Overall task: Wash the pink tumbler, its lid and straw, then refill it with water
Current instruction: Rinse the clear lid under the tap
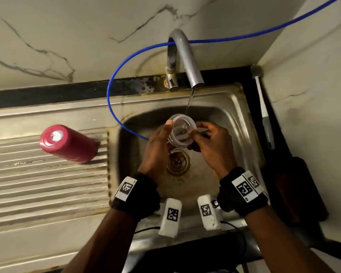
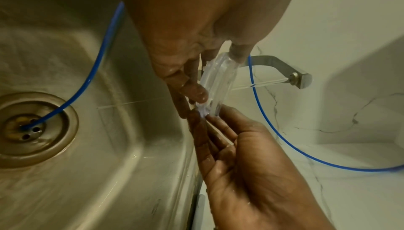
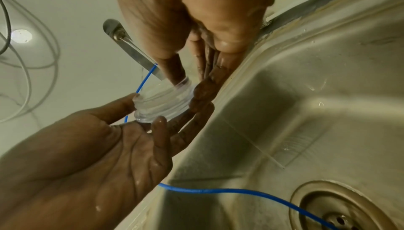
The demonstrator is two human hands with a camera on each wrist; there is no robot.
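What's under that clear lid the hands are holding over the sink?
Below the clear lid lies the sink basin with its round drain, a blue tube running into it. The left hand and right hand cover part of the basin floor.

Pink tumbler (image 1: 68, 143), clear lid (image 1: 182, 131), blue tube (image 1: 114, 79).

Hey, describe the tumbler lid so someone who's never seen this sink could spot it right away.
Start at the steel sink and follow the thin stream falling from the grey faucet. Just below it, the left hand and right hand hold the lid between them. It is the only clear, round, ridged plastic piece there.
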